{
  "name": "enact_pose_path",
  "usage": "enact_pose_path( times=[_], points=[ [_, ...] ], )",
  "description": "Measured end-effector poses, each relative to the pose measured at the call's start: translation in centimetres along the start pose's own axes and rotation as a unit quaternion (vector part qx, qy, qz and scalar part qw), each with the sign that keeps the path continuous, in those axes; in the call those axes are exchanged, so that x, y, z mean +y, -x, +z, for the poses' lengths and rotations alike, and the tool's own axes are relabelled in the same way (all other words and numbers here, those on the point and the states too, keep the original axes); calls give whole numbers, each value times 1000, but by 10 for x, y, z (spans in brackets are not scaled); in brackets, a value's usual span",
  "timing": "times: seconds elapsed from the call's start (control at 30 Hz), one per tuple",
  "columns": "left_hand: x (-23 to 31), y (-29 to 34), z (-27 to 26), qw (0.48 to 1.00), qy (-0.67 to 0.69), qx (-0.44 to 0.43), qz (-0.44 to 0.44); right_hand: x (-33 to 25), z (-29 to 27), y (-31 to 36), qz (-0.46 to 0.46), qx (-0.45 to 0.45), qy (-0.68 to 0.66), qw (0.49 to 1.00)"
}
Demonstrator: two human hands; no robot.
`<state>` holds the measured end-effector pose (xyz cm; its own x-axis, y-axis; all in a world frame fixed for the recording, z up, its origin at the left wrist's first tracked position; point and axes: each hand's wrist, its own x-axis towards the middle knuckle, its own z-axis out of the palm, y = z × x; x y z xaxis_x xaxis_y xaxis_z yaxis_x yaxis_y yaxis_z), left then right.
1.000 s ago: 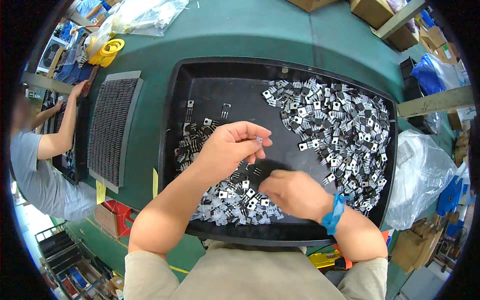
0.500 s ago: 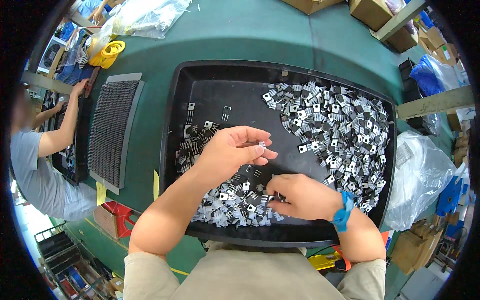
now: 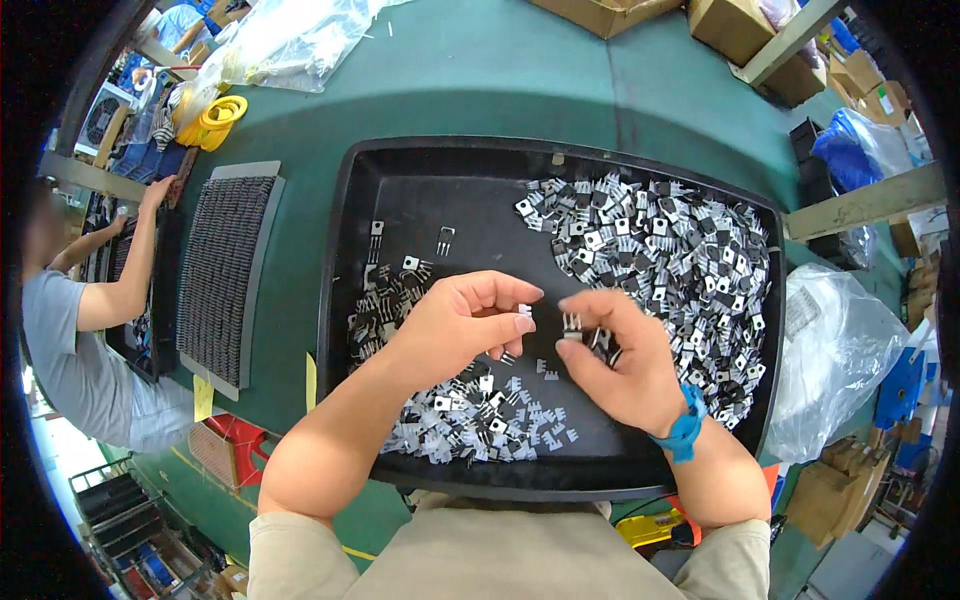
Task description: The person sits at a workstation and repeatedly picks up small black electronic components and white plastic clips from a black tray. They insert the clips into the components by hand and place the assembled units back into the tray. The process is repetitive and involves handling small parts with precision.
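Over a large black tray (image 3: 440, 205), my left hand (image 3: 465, 315) pinches a small white plastic piece (image 3: 525, 311) between thumb and fingers. Close by on its right, my right hand (image 3: 630, 360), with a blue band at the wrist, grips a three-legged transistor (image 3: 572, 325) with the legs upward. More dark parts show in its curled fingers, partly hidden. Below my hands lies a pile of white comb-shaped plastic pieces (image 3: 430, 435) mixed with a few transistors. A large heap of loose transistors (image 3: 660, 250) fills the tray's right side, and a smaller group (image 3: 385, 300) lies left of my left hand.
Left of the tray, a grey board (image 3: 228, 280) carries dense rows of dark parts. A co-worker (image 3: 80, 340) works beyond it. Clear plastic bags (image 3: 830, 360) lie to the right, near a metal post (image 3: 865, 205). Yellow rolls (image 3: 215, 120) and cardboard boxes (image 3: 610, 12) stand farther back.
My right hand has risen from the near pile toward my left hand, now showing a transistor at its fingertips. My left hand still holds the white piece. The view has shifted slightly.
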<state>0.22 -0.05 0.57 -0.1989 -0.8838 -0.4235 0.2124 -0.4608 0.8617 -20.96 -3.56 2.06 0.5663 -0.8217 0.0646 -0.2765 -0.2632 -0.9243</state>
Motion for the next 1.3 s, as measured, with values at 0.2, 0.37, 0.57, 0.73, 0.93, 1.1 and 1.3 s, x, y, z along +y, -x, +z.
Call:
enact_pose_path(
  times=[0.2, 0.37, 0.57, 0.73, 0.93, 1.1, 1.3],
  points=[
    [0, 0, -1, 998, 32, -46, 11, -1, 0, -1, 0, -87, -19, 996],
    [1, 2, -1, 999, 3, -49, -4, -6, -5, -1, 18, -111, -67, 991],
    [2, 4, -1, 996, -26, -81, -2, -8, -5, -1, -34, 29, -1, 999],
    [-1, 5, 0, 994, -35, -102, 11, -11, -6, 0, -98, 41, 67, 992],
    [-4, 6, 0, 994, -43, -103, 12, -18, 1, 2, -126, 29, 83, 988],
    [-3, 6, 1, 994, -36, -99, 24, -22, 1, 6, -109, 43, 96, 988],
    [-6, 6, -2, 993, -40, -107, 24, -21, 6, 7, -112, 45, 95, 988]
  ],
)
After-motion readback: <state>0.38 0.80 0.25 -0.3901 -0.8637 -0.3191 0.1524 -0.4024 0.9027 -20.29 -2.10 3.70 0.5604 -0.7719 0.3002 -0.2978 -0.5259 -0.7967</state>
